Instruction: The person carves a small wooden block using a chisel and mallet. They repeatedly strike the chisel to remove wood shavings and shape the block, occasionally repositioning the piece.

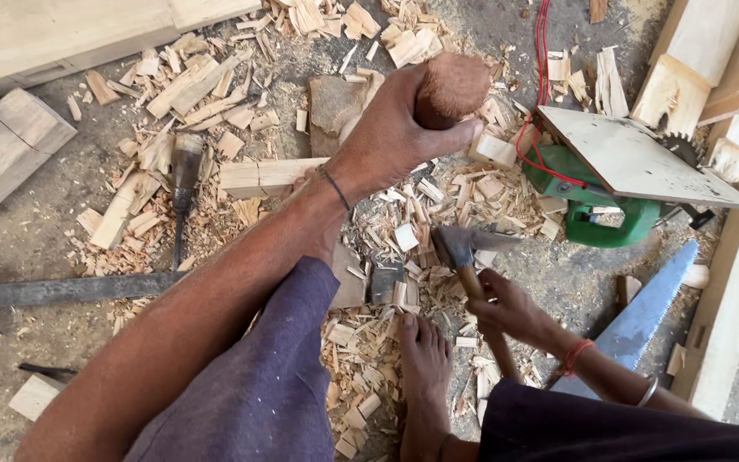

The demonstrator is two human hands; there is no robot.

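My left hand (391, 133) is closed around the rounded brown wooden handle (453, 84) of a chisel held upright; a dark bit of its blade (384, 282) shows below my forearm among the chips. My right hand (511, 312) grips the wooden shaft of a hammer, whose metal head (464, 244) hangs low over the floor to the right of the chisel. My bare foot (425, 351) rests on wood chips just beneath both tools. A pale wooden block (258, 175) lies partly hidden behind my left wrist.
A green circular saw (596, 205) under a flat plate, with a red cable (542, 51), sits at right. A hand saw (647, 312) lies beside long planks (733, 282). Another chisel (185, 171) lies left among chips. Timber (10, 145) lies at far left.
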